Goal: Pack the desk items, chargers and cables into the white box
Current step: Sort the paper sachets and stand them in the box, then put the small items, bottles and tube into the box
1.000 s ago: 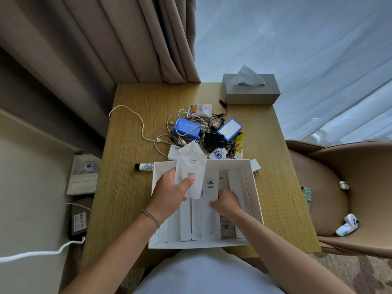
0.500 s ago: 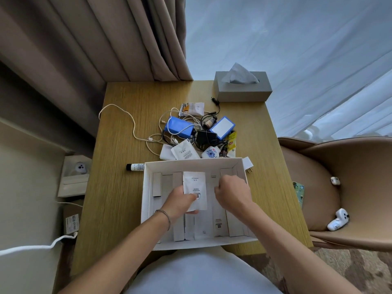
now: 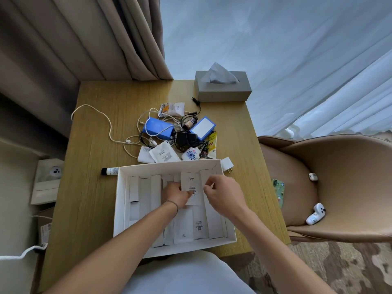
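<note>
The white box [image 3: 125, 211] lies open at the desk's near edge, with several slim white boxes and packets laid side by side in it. My left hand [image 3: 176, 195] holds a white packet [image 3: 191, 184] upright over the middle of the box. My right hand [image 3: 222, 195] pinches the packet's right edge. Behind the box sits a heap: a blue power bank [image 3: 158, 128], a black charger [image 3: 186, 139], white cables [image 3: 106, 124], another white packet [image 3: 164, 154], a blue-rimmed card [image 3: 202, 128] and small bottles. A white plug [image 3: 227, 165] lies by the box's far right corner.
A grey tissue box [image 3: 222, 87] stands at the desk's far right. A small tube [image 3: 109, 171] lies left of the white box. A tan chair [image 3: 328, 187] on the right carries a white controller [image 3: 315, 214] and a phone [image 3: 278, 190]. Curtains hang behind.
My left hand brought the white packet down from above the box's far edge into the box and shifted it right. My right hand came over and took its edge.
</note>
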Tool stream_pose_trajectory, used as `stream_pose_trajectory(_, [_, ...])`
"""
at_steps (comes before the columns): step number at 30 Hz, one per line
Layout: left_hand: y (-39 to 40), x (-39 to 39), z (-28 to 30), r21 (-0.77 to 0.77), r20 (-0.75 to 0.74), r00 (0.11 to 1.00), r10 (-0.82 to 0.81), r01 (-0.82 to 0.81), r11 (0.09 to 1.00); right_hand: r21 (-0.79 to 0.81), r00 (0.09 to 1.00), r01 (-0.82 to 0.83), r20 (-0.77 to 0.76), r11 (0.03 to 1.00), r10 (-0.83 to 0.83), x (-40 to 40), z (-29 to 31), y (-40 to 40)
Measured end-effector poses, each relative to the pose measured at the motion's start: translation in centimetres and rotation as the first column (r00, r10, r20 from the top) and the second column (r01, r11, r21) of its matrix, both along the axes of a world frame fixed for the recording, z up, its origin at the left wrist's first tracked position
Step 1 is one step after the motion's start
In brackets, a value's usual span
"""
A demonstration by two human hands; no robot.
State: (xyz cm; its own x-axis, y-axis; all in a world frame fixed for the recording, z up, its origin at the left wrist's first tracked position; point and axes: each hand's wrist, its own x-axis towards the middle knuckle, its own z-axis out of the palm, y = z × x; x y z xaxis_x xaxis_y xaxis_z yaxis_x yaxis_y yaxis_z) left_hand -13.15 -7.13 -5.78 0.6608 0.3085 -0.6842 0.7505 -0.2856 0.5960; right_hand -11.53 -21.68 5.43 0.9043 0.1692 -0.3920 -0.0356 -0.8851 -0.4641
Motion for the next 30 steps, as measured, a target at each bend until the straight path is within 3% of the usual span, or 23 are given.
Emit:
stream_pose_trajectory(3, [-0.2, 0.2, -0.2, 0.109, 0.023, 0.993, -0.120, 0.117, 0.987, 0.043, 0.999, 0.030, 0.041, 0.999, -0.032, 0.3, 0.0, -0.5])
stream_pose_trajectory(8, [0.3, 0.5, 0.4, 0.360, -0.030, 0.936, -0.352, 0.338, 0.870, 0.139, 0.982, 0.113, 0.133, 0.984, -0.132, 2.1, 0.3, -1.9])
stream_pose_trajectory(13, [0.8, 0.2, 2.6, 0.481, -0.046, 0.916, -0.400, 0.371, 0.794, 0.229, 0.940, 0.223, 0.207, 0.948, -0.271, 5.4, -0.5, -3.7])
stream_pose_trajectory(20, [1.7, -0.5, 7.6, 0.648, 0.099, 0.871, -0.480, 0.310, 0.696, 0.036, 0.969, 0.230, 0.090, 0.973, -0.232, 9.7, -5.6, -4.5])
stream_pose_trajectory(30, [4.7, 2.4, 12.3, 0.696, 0.233, 0.856, -0.462, 0.185, 0.694, -0.225, 0.991, 0.131, 0.054, 0.966, -0.122, 11.6, -10.8, -3.8])
